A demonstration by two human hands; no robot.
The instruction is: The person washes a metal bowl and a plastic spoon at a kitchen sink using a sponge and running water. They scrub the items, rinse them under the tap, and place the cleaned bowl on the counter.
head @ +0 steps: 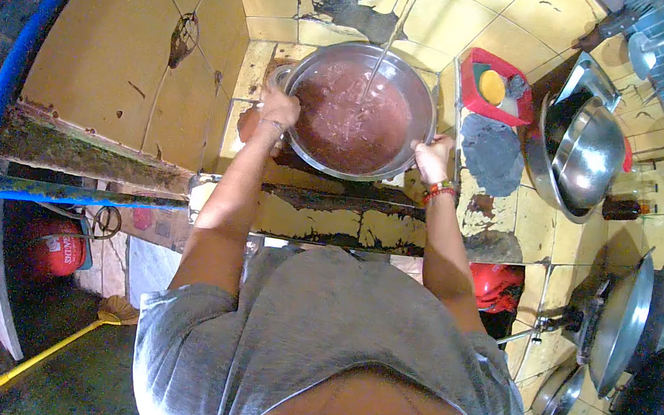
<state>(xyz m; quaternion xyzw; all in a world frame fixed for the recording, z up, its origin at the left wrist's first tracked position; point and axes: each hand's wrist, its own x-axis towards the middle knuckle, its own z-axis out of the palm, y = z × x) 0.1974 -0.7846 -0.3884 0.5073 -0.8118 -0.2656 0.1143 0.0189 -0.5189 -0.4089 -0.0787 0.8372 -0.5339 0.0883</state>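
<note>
A wide metal pot stands in the tiled sink recess in front of me. Cloudy reddish liquid fills much of it, and its surface is broken and bubbly. From above, a thin stream of water falls into the pot. My left hand grips the pot's left side, just below a loop handle. On the lower right rim, my right hand is closed with the thumb on top; its fingers are partly hidden. What lies under the liquid cannot be seen.
A red plastic tray with a yellow round item and scouring pads sits right of the pot, behind a dark grey stone slab. Stacked metal bowls, a glass bottle and a wok line the right counter. A tiled ledge runs in front.
</note>
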